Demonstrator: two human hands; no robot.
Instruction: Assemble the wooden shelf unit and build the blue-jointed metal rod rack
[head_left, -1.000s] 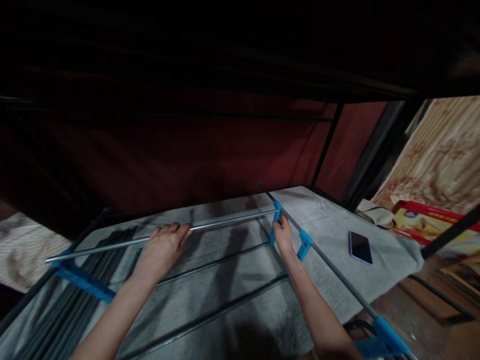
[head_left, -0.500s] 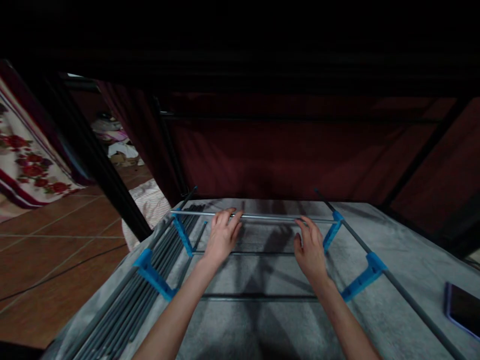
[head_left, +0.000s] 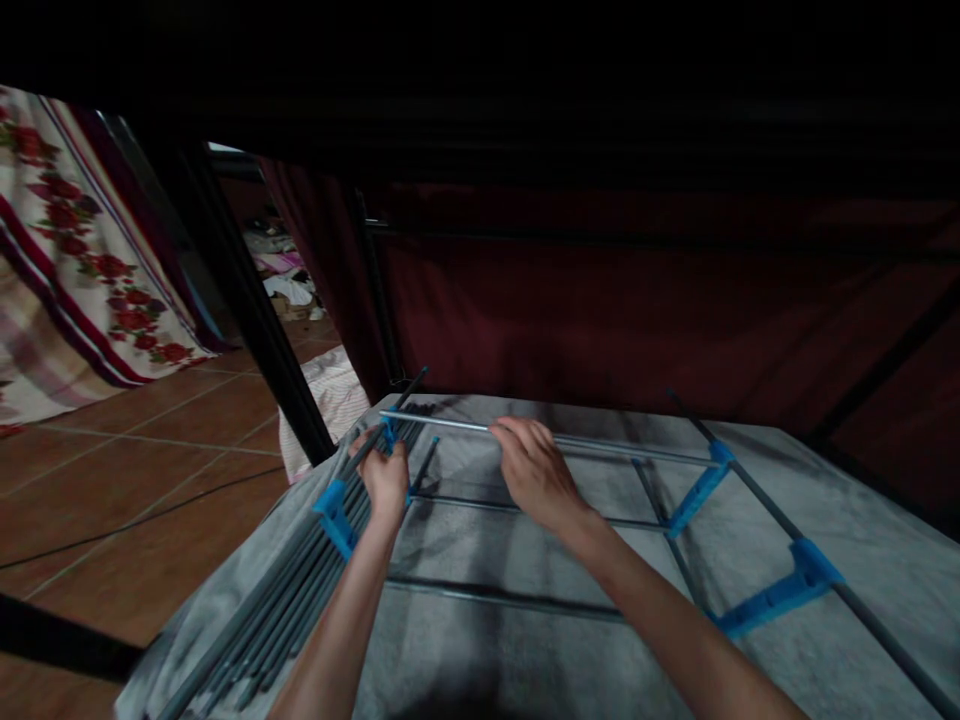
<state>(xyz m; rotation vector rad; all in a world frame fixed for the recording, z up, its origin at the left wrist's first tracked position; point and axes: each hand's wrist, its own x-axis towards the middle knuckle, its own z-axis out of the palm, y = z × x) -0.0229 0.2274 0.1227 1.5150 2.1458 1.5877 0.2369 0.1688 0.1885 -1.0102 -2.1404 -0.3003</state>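
Note:
My left hand point(head_left: 384, 478) is closed around the blue plastic connector point(head_left: 389, 426) at the far left of a metal tube frame, partly hiding it and the grey side tube. My right hand point(head_left: 536, 470) holds the silvery crossbar point(head_left: 442, 422) from above near its middle, fingers curled over it. The crossbar's left end lies at the connector by my left hand; its right end meets another blue connector point(head_left: 697, 490). Nearer to me are a left blue connector point(head_left: 336, 518) and a right one point(head_left: 787, 590). Lower crossbars point(head_left: 502, 600) join the two sides.
Several loose grey tubes point(head_left: 292, 610) lie in a bundle along the left side of the grey-covered bed point(head_left: 840, 500). A black bed post point(head_left: 262, 330) stands at left, with a dark red curtain point(head_left: 600, 330) behind. A cable point(head_left: 150, 515) crosses the tiled floor.
My left hand has left the crossbar and moved left to the far left connector. My right hand has slid left along the bar. The view has turned left, taking the phone out of sight.

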